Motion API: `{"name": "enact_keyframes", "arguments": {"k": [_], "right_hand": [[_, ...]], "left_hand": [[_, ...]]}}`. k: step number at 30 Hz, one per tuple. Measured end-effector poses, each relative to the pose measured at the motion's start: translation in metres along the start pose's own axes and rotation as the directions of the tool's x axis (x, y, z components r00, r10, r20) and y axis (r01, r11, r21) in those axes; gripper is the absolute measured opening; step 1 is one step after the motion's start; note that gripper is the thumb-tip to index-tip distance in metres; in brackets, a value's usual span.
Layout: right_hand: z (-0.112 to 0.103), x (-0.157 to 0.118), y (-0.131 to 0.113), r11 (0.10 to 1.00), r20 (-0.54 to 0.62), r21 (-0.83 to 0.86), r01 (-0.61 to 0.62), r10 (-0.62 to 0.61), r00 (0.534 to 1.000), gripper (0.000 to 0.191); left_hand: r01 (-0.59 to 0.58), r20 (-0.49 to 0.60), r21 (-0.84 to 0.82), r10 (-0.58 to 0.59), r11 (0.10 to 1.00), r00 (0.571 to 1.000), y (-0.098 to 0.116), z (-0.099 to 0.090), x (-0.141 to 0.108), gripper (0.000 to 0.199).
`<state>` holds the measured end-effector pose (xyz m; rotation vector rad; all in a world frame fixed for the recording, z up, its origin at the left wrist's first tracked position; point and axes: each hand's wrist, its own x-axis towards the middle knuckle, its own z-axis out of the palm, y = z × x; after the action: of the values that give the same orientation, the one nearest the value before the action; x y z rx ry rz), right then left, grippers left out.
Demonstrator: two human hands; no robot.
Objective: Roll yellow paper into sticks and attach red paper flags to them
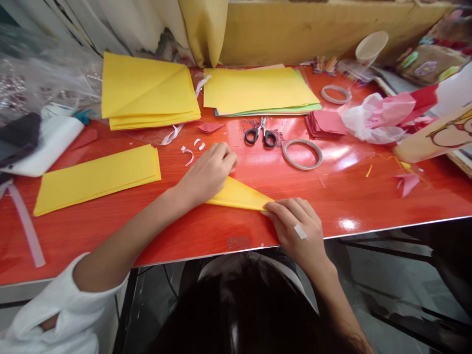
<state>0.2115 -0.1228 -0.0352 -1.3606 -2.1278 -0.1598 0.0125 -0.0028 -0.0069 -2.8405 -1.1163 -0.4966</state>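
A folded yellow paper [241, 194] lies near the table's front edge, narrowing to a point at its right end. My left hand [212, 169] rests over its left part with curled fingers, hiding that end. At the pointed tip, my right hand [298, 228] pinches the paper between thumb and fingers. A small white strip of tape [300, 231] is stuck on the back of that hand. Beyond the paper lie black-handled scissors [261, 133] and a roll of tape [303, 154].
Yellow sheets are stacked at the back left [147, 91] and back middle [258, 91]; folded yellow strips [99, 179] lie left. Red paper pieces [325, 124], another tape roll [335, 94], pink-and-white tissue [383, 115] and a paper cup [371, 47] occupy the right side of the red table [354, 196].
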Motion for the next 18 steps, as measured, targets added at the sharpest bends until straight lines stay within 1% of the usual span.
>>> {"name": "enact_keyframes", "arguments": {"k": [2, 4, 5, 6, 7, 8, 10, 14, 18], "right_hand": [[0.001, 0.0, 0.0, 1.0, 0.009, 0.009, -0.007, 0.007, 1.0, 0.007], [0.002, 0.0, 0.0, 1.0, 0.01, 0.012, -0.016, 0.016, 1.0, 0.007], [0.002, 0.0, 0.0, 1.0, 0.007, 0.012, -0.023, 0.023, 1.0, 0.007], [0.002, 0.0, 0.0, 0.999, 0.004, 0.011, -0.03, 0.03, 1.0, 0.007], [0.002, 0.001, 0.0, 0.999, 0.003, 0.012, -0.036, 0.036, 0.999, 0.007], [0.002, 0.001, -0.001, 0.999, 0.003, 0.015, -0.041, 0.041, 0.999, 0.006], [0.002, 0.001, -0.001, 0.998, 0.01, 0.032, -0.055, 0.054, 0.998, 0.006], [0.002, 0.001, 0.001, 0.994, 0.039, 0.079, -0.08, 0.077, 0.996, 0.007], [0.003, 0.0, 0.002, 0.99, 0.06, 0.111, -0.088, 0.082, 0.995, 0.011]], "left_hand": [[-0.135, -0.083, 0.108, 0.144, 0.985, 0.986, 0.007, -0.008, -0.001, 0.018], [-0.298, -0.097, 0.14, 0.312, 0.944, 0.945, 0.019, -0.017, -0.004, 0.018], [-0.341, -0.12, 0.192, 0.367, 0.92, 0.922, 0.026, -0.02, -0.006, 0.018], [-0.408, -0.116, 0.257, 0.447, 0.876, 0.887, 0.033, -0.023, -0.008, 0.015], [-0.484, -0.106, 0.308, 0.535, 0.819, 0.838, 0.039, -0.024, -0.011, 0.013], [-0.518, -0.095, 0.326, 0.572, 0.791, 0.815, 0.044, -0.024, -0.013, 0.013], [-0.532, -0.061, 0.337, 0.582, 0.777, 0.811, 0.049, -0.022, -0.016, 0.016], [-0.508, -0.026, 0.299, 0.539, 0.808, 0.842, 0.048, -0.015, -0.018, 0.019], [-0.459, 0.007, 0.198, 0.467, 0.866, 0.884, 0.045, -0.013, -0.018, 0.02]]}}
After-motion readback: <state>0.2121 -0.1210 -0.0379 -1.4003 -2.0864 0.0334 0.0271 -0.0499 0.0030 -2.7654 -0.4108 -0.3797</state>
